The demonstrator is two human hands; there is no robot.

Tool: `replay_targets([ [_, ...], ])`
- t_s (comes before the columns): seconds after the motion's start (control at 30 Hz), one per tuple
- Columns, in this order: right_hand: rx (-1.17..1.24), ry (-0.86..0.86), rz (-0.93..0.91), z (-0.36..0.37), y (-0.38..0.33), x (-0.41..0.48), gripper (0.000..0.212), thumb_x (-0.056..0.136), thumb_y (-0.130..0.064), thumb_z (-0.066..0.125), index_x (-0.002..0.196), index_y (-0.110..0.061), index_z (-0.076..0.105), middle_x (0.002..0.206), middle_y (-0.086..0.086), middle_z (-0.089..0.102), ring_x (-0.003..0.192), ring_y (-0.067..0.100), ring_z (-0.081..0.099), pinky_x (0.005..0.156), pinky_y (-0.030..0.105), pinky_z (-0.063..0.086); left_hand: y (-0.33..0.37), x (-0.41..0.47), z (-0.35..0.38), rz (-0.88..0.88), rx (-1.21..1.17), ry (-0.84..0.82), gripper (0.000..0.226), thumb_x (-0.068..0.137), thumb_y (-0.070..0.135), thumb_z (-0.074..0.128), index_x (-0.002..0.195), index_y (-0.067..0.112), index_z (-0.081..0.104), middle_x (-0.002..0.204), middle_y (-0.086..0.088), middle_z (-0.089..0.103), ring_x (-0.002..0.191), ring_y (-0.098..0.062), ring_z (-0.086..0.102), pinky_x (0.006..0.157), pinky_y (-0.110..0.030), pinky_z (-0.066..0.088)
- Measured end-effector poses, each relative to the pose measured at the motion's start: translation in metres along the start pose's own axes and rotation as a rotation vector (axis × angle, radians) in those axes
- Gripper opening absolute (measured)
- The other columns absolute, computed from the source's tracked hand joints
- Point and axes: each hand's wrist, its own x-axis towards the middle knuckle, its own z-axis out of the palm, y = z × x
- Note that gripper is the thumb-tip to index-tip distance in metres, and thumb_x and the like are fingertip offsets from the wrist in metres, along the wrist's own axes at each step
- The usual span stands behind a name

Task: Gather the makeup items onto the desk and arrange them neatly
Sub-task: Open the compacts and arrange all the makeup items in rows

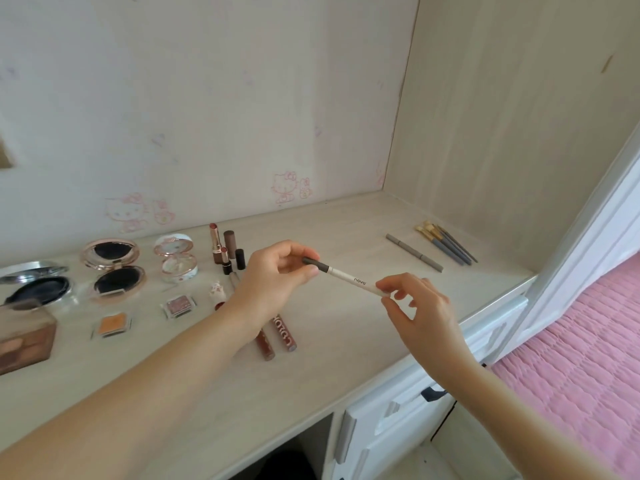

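Between the left hand [273, 275] and right hand [420, 306], each pinching one end, a white pencil [349, 277] hangs above the bench [346, 341]. Beyond the left hand, compacts [114, 268] and lipsticks [221, 247] already sit in rows; past the right hand, a grey pencil [414, 252] and brushes [446, 244] lie apart, likely unsorted.

The white pencil [349, 277] carries the word "novo" in small dark letters along its barrel. One lip gloss tube [284, 332] lying on the desk [346, 348] bears large pale lettering down its side, but it is too blurred to read.
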Motion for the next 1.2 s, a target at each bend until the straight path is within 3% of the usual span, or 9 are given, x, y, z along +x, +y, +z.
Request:
replay_targets([
  [0.17,0.070,-0.066,0.020,0.012,-0.037,-0.010,0.023,0.084,-0.011,0.070,0.094,-0.031,0.064,0.084,-0.026,0.059,0.090,-0.002,0.051,0.074,0.002,0.035,0.005,-0.028,-0.024,-0.137,-0.391,0.080,0.022,0.088,-0.008,0.056,0.101,0.007,0.065,0.090,-0.011,0.073,0.087,-0.026,0.072,0.076,-0.029,0.058],
  [0.27,0.086,-0.064,-0.012,0.021,-0.058,-0.015,0.024,0.081,-0.010,0.072,0.090,-0.031,0.065,0.092,-0.038,0.055,0.089,-0.006,0.049,0.075,0.000,0.033,0.008,-0.042,-0.038,-0.205,-0.526,0.126,0.023,0.089,-0.004,0.056,0.106,0.009,0.063,0.094,-0.006,0.073,0.088,-0.025,0.072,0.074,-0.033,0.059],
  [0.33,0.100,-0.064,-0.036,0.028,-0.071,-0.017,0.025,0.079,-0.009,0.074,0.088,-0.031,0.065,0.092,-0.040,0.054,0.089,-0.008,0.048,0.074,0.000,0.033,0.009,-0.052,-0.049,-0.251,-0.569,0.137,0.023,0.089,0.000,0.058,0.108,0.013,0.063,0.101,-0.001,0.073,0.092,-0.024,0.072,0.061,-0.029,0.049],
  [0.4,0.119,-0.074,-0.055,0.036,-0.083,-0.018,0.026,0.078,-0.008,0.075,0.085,-0.031,0.065,0.091,-0.038,0.055,0.088,-0.006,0.048,0.073,0.001,0.033,0.009,-0.061,-0.058,-0.274,-0.619,0.143,0.021,0.089,0.002,0.059,0.105,0.013,0.065,0.105,-0.002,0.073,0.092,-0.022,0.072,0.064,-0.029,0.034],
  [0.57,0.170,-0.116,-0.083,0.058,-0.112,-0.024,0.029,0.077,-0.011,0.076,0.082,-0.035,0.061,0.090,-0.031,0.058,0.086,-0.004,0.049,0.071,0.002,0.034,0.010,-0.077,-0.080,-0.245,-0.759,0.168,0.015,0.088,0.003,0.060,0.099,0.006,0.069,0.106,-0.011,0.072,0.094,-0.020,0.071,0.076,-0.028,0.057],
  [0.77,0.299,-0.185,-0.045,0.080,-0.140,-0.030,0.022,0.073,-0.020,0.081,0.079,-0.036,0.067,0.084,-0.014,0.063,0.084,-0.006,0.053,0.069,0.001,0.035,0.013,-0.090,-0.100,-0.236,-0.751,0.196,0.021,0.086,0.004,0.062,0.107,0.003,0.066,0.104,-0.012,0.072,0.097,-0.024,0.069,0.080,-0.033,0.058],
  [1.0,0.316,-0.283,-0.053,0.101,-0.157,-0.038,0.014,0.074,-0.028,0.079,0.084,-0.028,0.069,0.076,-0.021,0.067,0.082,-0.004,0.058,0.071,0.003,0.038,0.014,-0.102,-0.114,-0.228,-0.731,0.245,0.025,0.089,0.004,0.061,0.113,0.001,0.061,0.087,-0.007,0.071,0.078,-0.018,0.070,0.067,-0.031,0.056],
  [1.2,0.280,-0.408,-0.077,0.113,-0.163,-0.040,0.024,0.085,-0.042,0.063,0.105,-0.029,0.066,0.082,-0.020,0.069,0.086,-0.008,0.058,0.075,0.006,0.043,0.012,-0.112,-0.126,-0.165,-0.438,0.306,0.016,0.087,0.008,0.066,0.102,0.011,0.070,0.093,-0.008,0.070,0.080,-0.014,0.065,0.071,-0.027,0.054],
])
